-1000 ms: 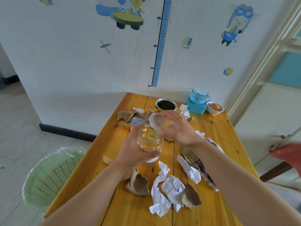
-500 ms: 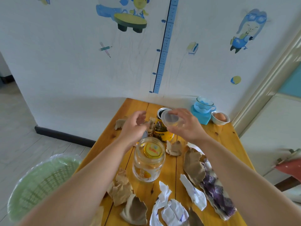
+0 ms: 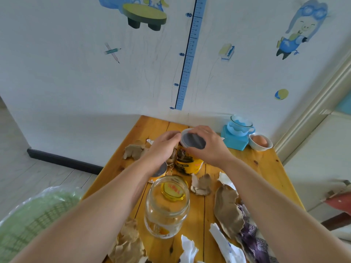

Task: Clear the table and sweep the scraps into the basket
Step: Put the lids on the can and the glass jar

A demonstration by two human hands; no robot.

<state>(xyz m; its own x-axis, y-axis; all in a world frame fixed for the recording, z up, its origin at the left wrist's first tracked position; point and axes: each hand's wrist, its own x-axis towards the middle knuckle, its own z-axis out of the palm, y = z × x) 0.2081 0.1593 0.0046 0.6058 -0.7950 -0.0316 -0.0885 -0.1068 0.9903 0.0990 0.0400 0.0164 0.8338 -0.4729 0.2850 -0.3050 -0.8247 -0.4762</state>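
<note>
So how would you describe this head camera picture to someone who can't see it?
A person's right hand holds a translucent lid over a yellow can that the left hand holds, on a wooden table. An open glass jar stands nearer, among torn paper scraps; a green basket sits lower left.

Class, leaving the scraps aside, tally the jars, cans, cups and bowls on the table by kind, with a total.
Glass jar: 1
Cans: 2, the tall yellow can and a small tin partly under the left arm
Blue cup: 1
White bowl: 1
Total: 5
</note>
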